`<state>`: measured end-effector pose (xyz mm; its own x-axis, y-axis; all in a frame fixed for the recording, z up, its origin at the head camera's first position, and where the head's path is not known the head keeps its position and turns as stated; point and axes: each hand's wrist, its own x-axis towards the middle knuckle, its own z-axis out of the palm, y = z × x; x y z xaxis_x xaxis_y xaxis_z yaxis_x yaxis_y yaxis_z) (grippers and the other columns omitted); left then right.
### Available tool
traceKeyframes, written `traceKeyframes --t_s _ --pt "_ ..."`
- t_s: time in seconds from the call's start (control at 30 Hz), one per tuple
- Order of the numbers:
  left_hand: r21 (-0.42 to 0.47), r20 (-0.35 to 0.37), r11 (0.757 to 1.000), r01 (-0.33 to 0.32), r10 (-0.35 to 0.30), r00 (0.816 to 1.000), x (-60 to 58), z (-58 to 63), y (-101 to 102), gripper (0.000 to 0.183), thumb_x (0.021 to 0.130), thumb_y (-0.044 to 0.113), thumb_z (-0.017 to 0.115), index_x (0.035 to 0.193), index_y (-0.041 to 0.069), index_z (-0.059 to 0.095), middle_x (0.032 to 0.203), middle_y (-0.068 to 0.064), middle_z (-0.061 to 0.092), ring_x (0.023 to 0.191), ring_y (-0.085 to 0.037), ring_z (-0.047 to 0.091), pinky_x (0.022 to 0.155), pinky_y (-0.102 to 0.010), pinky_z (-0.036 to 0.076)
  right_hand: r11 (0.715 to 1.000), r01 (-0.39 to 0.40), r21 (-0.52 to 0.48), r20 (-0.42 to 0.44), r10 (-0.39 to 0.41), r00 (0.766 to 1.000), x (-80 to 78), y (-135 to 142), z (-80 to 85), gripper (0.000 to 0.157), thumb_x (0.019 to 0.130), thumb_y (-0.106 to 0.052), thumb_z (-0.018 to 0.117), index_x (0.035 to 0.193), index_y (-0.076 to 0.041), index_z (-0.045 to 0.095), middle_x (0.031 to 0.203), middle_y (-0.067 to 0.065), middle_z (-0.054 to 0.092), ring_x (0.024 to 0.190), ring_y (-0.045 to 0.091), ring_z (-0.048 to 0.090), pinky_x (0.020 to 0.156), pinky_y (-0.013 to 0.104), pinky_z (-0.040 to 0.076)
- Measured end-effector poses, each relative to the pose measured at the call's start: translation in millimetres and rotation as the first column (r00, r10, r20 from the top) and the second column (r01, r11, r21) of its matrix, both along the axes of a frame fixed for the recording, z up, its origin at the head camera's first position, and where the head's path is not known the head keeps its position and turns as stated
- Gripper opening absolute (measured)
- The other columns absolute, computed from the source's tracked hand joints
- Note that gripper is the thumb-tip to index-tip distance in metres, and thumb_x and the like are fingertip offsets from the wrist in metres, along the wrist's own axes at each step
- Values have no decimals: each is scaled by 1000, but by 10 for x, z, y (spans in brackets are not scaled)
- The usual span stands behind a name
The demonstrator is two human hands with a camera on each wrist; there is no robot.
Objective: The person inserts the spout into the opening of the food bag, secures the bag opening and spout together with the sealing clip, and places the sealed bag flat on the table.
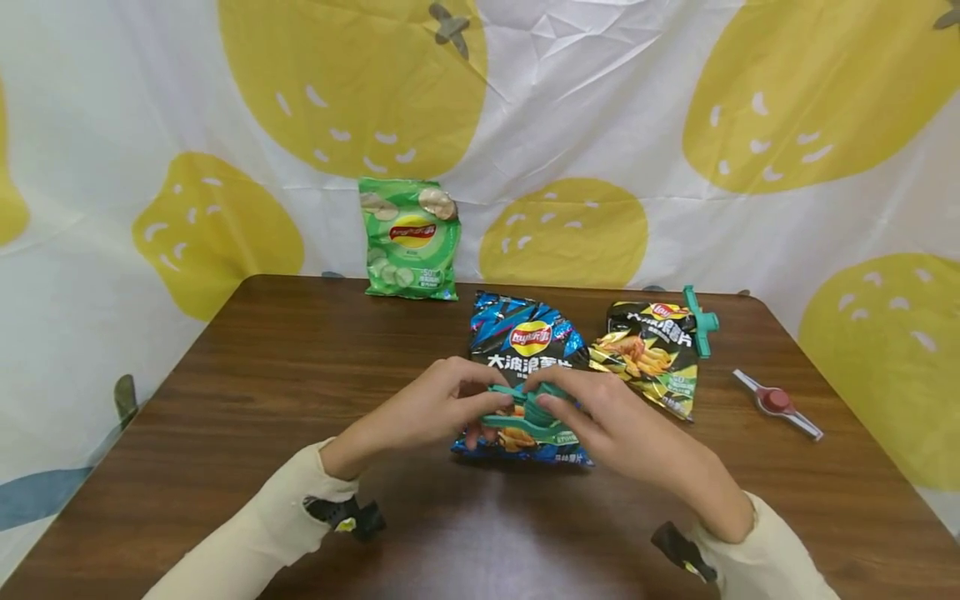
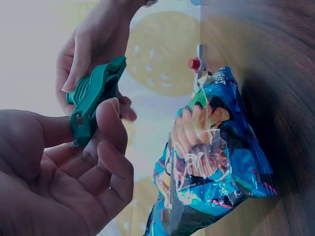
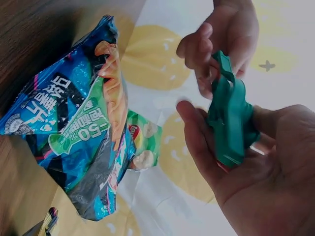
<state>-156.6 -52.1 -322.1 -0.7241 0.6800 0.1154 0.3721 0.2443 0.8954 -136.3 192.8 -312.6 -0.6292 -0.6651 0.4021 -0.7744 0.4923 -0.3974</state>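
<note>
Both hands hold one green bag sealing clip (image 1: 525, 423) above the table, in front of a blue chip bag (image 1: 517, 321). My left hand (image 1: 435, 404) pinches one end of the clip between thumb and fingers, plain in the left wrist view. At the other end, my right hand (image 1: 611, 425) grips the ridged round part. In the right wrist view the clip (image 3: 231, 118) lies across the right fingers, with its long jaws slightly apart near the left hand. The blue bag (image 2: 206, 152) lies just beyond, touched by neither hand; the hands hide part of its front in the head view.
A black and gold chip bag (image 1: 652, 354) lies to the right, a green clip (image 1: 701, 322) on its edge. Further right is a white clip with a red knob (image 1: 777, 402). A green chip bag (image 1: 411, 242) stands against the lemon-print cloth (image 1: 570, 83) at the back of the wooden table (image 1: 247, 400).
</note>
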Motion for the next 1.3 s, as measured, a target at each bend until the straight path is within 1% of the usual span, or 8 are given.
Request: traceKeyframes --t_s 0.2,0.47,0.63,0.77,0.87,1.03,1.2,1.3 --pt "-90 -130 995 -44 32 991 -14 -29 -12 18 102 19 59 99 8 73 69 -8 66 50 -23 62 50 -33 51 989 94 -111 -49 -100 994 -58 44 9 16 105 -12 50 120 -16 57 66 -11 48 57 3 47 63 26 45" --pt "-234 -363 972 -37 -51 930 189 -306 117 14 99 19 63 95 10 73 70 10 61 58 -2 54 57 -18 45 980 166 -113 -70 -174 982 -104 151 1 16 106 -14 49 120 -15 56 66 -11 43 57 4 43 62 26 41" --pt "-288 -399 957 -42 -80 914 251 -470 111 10 96 17 67 92 11 73 72 13 58 63 0 49 60 -17 42 977 172 -125 -106 -185 977 -132 168 -2 16 105 -13 50 119 -13 56 70 -14 49 59 3 46 63 27 42" --pt "-373 -411 922 -106 -62 909 270 -569 109 12 95 20 68 83 16 70 66 13 54 58 -2 49 55 -21 42 978 167 -128 -121 -182 976 -160 182 4 16 105 -12 51 120 -11 56 76 -14 55 64 4 51 64 27 44" --pt "-451 -448 874 -182 -45 893 288 -609 108 11 94 24 69 84 19 71 69 11 60 60 -4 54 53 -27 46 978 170 -125 -125 -185 975 -205 194 -7 15 104 -10 52 118 -9 57 74 -12 54 64 6 50 63 27 44" --pt "-500 -483 827 -256 -21 875 316 -557 95 10 92 27 71 86 20 71 73 8 64 61 -8 58 50 -33 46 968 221 -116 -99 -232 968 -284 239 -35 15 105 -15 50 118 -11 56 67 -10 46 59 10 45 63 30 42" --pt "-464 -474 854 -235 -16 880 236 -436 115 14 94 26 69 84 17 71 65 9 58 56 -5 50 47 -27 41 949 283 -136 -121 -300 946 -339 354 -41 17 106 -17 50 119 -8 56 70 -7 52 62 10 49 65 31 43" --pt "-397 -505 887 -236 4 863 113 -356 132 14 95 23 68 85 15 72 64 9 56 55 -5 48 49 -25 39 937 305 -172 -147 -331 932 -389 420 -16 15 105 -16 51 115 -6 57 71 -6 55 61 10 49 62 29 42"
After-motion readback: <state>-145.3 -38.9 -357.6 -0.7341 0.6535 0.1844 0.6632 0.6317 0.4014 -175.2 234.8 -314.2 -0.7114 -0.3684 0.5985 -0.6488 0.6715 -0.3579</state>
